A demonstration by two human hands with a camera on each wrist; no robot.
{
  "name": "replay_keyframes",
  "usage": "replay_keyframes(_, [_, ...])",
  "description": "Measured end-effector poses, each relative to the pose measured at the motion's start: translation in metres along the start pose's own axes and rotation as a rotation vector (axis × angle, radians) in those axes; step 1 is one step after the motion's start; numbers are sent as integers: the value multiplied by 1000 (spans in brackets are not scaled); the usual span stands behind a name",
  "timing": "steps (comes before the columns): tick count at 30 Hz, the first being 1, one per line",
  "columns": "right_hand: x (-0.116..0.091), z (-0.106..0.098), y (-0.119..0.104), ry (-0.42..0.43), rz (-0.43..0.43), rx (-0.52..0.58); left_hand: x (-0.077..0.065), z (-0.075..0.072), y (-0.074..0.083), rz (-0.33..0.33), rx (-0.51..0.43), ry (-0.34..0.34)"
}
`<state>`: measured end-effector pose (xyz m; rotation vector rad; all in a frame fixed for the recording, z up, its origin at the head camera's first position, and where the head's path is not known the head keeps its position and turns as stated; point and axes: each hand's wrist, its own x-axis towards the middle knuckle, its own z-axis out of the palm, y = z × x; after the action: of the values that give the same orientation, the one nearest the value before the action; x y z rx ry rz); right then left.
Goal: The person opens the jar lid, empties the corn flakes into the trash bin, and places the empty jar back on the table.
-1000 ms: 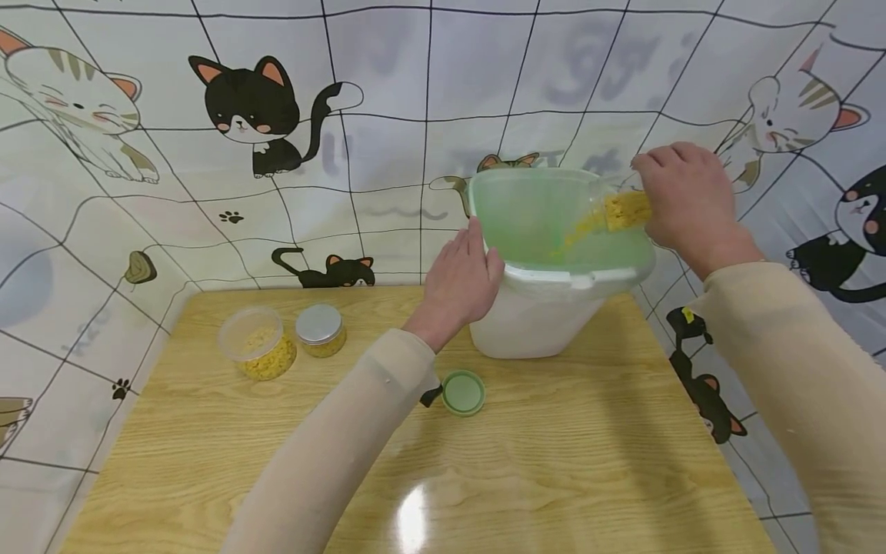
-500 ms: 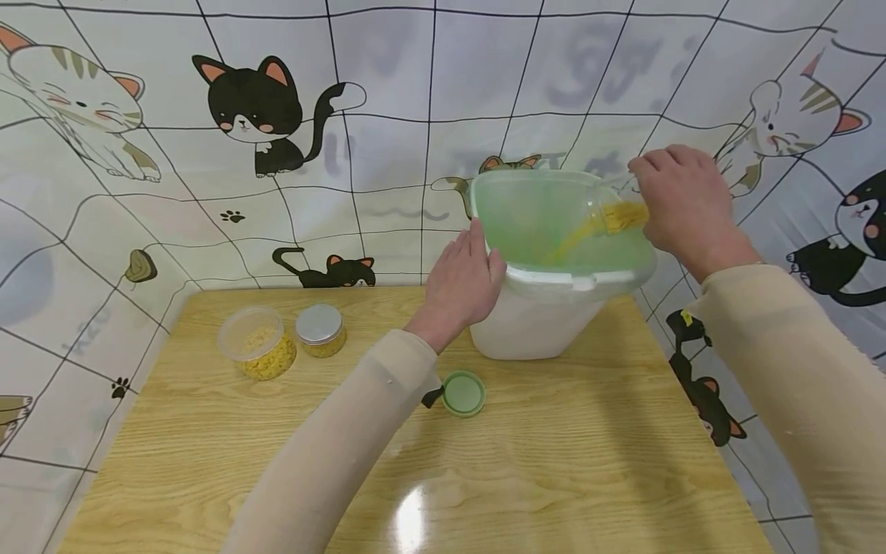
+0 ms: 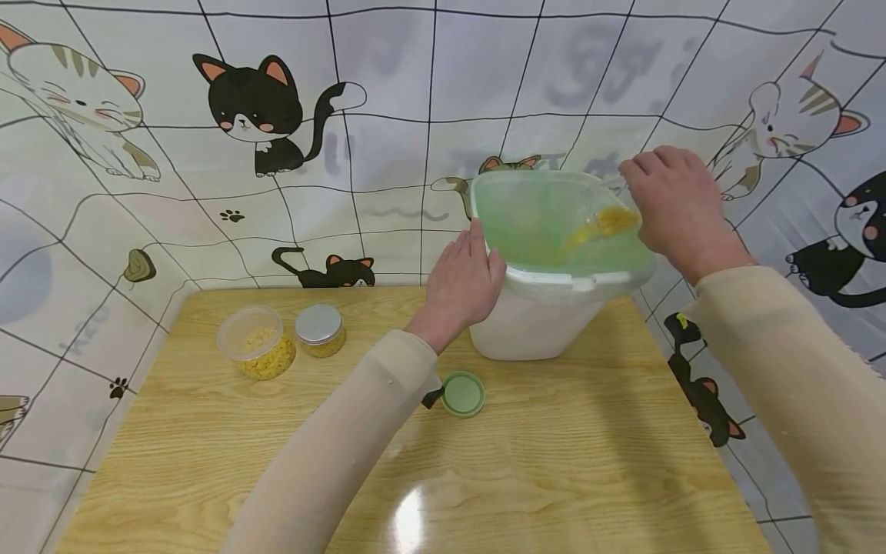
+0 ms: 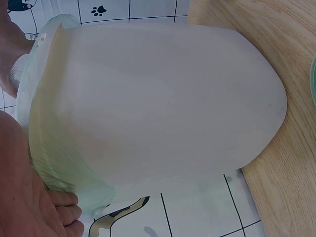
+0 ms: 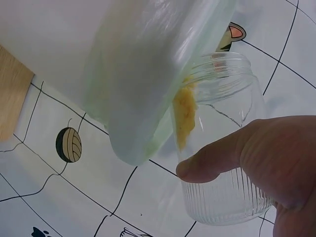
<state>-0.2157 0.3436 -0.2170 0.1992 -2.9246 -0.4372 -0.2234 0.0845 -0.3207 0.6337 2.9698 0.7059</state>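
A white bin [image 3: 526, 327] lined with a pale green plastic bag [image 3: 529, 211] stands on the table. My left hand [image 3: 465, 278] rests against the bin's left rim, fingers extended and thumb apart. In the right wrist view, my right hand [image 5: 266, 163] grips a clear ribbed glass jar [image 5: 224, 200], its lidless mouth over the bag-covered rim. Fine yellow bits [image 5: 185, 116] lie along the jar's lower side near the mouth. The head view shows the jar tipped leftward and a yellow stream [image 3: 580, 236] falling into the bag. The bin's bottom is hidden.
At the left of the table [image 3: 554, 469] sit a clear tub of yellow bits [image 3: 266, 358] and a silver-lidded jar [image 3: 321, 329]. A round green lid [image 3: 463, 394] lies in front of the bin. Cat-printed cloth [image 3: 388, 69] surrounds the table's back and sides.
My right hand has shifted slightly left with the glass jar, and less of the yellow mass shows in it. My left hand stays at the bin's rim.
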Motion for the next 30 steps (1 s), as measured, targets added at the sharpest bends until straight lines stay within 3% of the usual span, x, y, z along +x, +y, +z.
replay_keyframes(12, [0,-1,-7,55,-92,-65,-1,0,0,2,-3,-1])
replay_keyframes(25, [-4,5,-17,187,-222,-136,0,1,0,5,-9,6])
replay_keyframes(30, [-3,7,-18,191,-234,-148,0,2,0,2,-10,7])
